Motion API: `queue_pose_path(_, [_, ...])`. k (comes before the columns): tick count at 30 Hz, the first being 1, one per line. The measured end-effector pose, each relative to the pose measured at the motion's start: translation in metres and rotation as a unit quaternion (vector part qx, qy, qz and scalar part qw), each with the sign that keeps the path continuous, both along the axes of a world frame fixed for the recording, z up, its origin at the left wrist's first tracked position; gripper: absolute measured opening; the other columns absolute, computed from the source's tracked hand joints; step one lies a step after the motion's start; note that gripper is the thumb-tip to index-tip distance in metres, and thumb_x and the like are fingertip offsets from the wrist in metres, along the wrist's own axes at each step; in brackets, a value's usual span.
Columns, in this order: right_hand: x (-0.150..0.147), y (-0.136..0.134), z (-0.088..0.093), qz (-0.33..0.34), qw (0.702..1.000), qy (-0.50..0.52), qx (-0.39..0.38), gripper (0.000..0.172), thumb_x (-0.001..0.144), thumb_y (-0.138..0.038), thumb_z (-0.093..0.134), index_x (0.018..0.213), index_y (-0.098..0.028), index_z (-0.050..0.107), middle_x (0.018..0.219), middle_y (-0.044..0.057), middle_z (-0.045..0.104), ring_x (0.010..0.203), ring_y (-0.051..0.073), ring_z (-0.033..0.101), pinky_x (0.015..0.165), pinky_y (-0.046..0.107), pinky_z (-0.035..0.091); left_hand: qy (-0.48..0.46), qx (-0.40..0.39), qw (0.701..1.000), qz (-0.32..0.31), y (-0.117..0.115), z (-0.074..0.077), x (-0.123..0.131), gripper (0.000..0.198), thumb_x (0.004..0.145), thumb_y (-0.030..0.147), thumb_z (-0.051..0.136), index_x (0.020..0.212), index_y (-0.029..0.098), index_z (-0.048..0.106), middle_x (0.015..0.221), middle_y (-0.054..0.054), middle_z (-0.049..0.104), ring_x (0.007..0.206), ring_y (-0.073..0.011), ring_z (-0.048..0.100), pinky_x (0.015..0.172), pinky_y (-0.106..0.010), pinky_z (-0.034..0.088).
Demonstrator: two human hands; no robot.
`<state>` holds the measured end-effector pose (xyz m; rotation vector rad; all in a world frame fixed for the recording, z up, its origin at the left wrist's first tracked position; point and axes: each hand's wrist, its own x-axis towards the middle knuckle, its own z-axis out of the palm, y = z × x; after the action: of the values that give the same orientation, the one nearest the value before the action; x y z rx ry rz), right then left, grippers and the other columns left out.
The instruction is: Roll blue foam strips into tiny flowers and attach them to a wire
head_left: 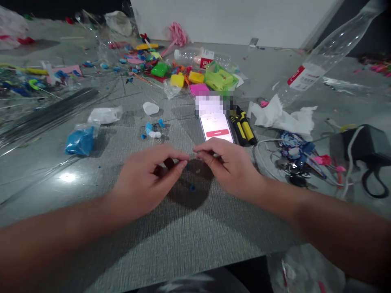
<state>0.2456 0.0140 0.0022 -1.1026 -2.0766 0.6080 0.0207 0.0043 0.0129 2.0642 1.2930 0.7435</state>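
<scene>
My left hand (149, 173) is over the table with thumb and forefinger pinched. Whatever lies between those fingertips is too small to make out. Facing it, a short gap away, my right hand (233, 169) pinches too, with a tiny dark speck at its fingertips that I cannot name. Below them a small blue bit of clay (192, 188) lies in their shadow. Just beyond my left hand sit a curved blue-and-white clay piece (149, 129), a blue scrap (161, 123) and a white clay lump (150, 108).
Left stands a bag of blue clay (80, 141) beside a bag of white clay (105, 115). A lit phone (215, 128) and yellow-black tools (244, 128) lie beyond my right hand. Further right are crumpled tissue (281, 116), a plastic bottle (324, 57) and a black adapter (366, 144) with cables.
</scene>
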Motion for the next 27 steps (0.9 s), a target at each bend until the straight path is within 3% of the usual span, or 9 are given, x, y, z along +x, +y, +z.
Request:
queue_pose_path(2, [-0.001,-0.001,0.000,-0.005,1.000,0.027,-0.009,0.010,0.097,-0.020,0.064,0.104,-0.017,0.070,0.095,0.003,0.073,0.085,0.013,0.066,0.068,0.023,0.051,-0.073,-0.091,0.993,0.032,-0.003,0.005,0.002,0.016,0.094,0.036,0.068,0.102,0.025,0.075,0.087,0.001,0.076,0.068,-0.0121,0.065,0.061,-0.024,0.048])
queue_pose_path(5, [-0.002,-0.006,0.006,0.006,0.999,0.048,-0.005,0.013,0.097,-0.026,0.066,0.089,-0.016,0.069,0.080,0.001,0.067,0.072,0.011,0.060,0.061,0.023,0.046,-0.176,-0.233,0.954,0.063,-0.005,0.008,0.007,0.017,0.089,0.040,0.074,0.097,0.024,0.075,0.076,0.003,0.072,0.055,-0.0073,0.056,0.048,-0.018,0.041])
queue_pose_path(8, [-0.005,-0.013,0.013,0.041,0.997,0.059,0.015,0.015,0.100,-0.023,0.060,0.089,-0.016,0.068,0.078,0.001,0.064,0.070,0.010,0.057,0.064,0.024,0.046,-0.232,-0.305,0.920,0.079,-0.005,0.008,0.009,0.019,0.085,0.041,0.079,0.094,0.024,0.076,0.073,0.003,0.069,0.049,-0.0040,0.047,0.041,-0.014,0.032])
queue_pose_path(11, [-0.006,-0.018,0.014,0.083,0.993,0.071,0.044,0.008,0.098,-0.018,0.062,0.102,-0.017,0.069,0.088,0.003,0.068,0.078,0.012,0.061,0.071,0.026,0.050,-0.266,-0.338,0.901,0.051,-0.006,0.006,0.009,0.015,0.085,0.037,0.078,0.093,0.024,0.077,0.071,0.003,0.066,0.047,-0.0035,0.043,0.039,-0.013,0.031])
queue_pose_path(16, [-0.007,-0.019,0.008,0.119,0.988,0.069,0.073,0.017,0.097,-0.015,0.063,0.111,-0.020,0.070,0.097,0.006,0.067,0.086,0.013,0.064,0.075,0.028,0.055,-0.301,-0.365,0.881,0.001,-0.009,0.003,0.006,0.006,0.086,0.026,0.073,0.089,0.021,0.074,0.070,0.002,0.063,0.053,-0.0069,0.052,0.045,-0.015,0.041])
queue_pose_path(22, [-0.005,-0.018,0.014,0.136,0.984,0.073,0.084,0.023,0.096,-0.014,0.060,0.115,-0.022,0.070,0.100,0.007,0.066,0.087,0.014,0.065,0.077,0.030,0.057,-0.345,-0.405,0.847,0.001,-0.008,0.004,0.008,0.007,0.084,0.026,0.076,0.085,0.020,0.073,0.066,0.004,0.058,0.045,-0.0037,0.041,0.037,-0.013,0.029])
queue_pose_path(27, [-0.005,-0.016,0.016,0.143,0.983,0.089,0.066,0.023,0.095,-0.009,0.059,0.108,-0.020,0.073,0.096,0.007,0.068,0.085,0.013,0.067,0.075,0.027,0.057,-0.375,-0.420,0.826,-0.021,-0.007,0.003,0.009,0.001,0.084,0.022,0.076,0.085,0.021,0.075,0.063,0.005,0.056,0.045,-0.0024,0.041,0.038,-0.012,0.027])
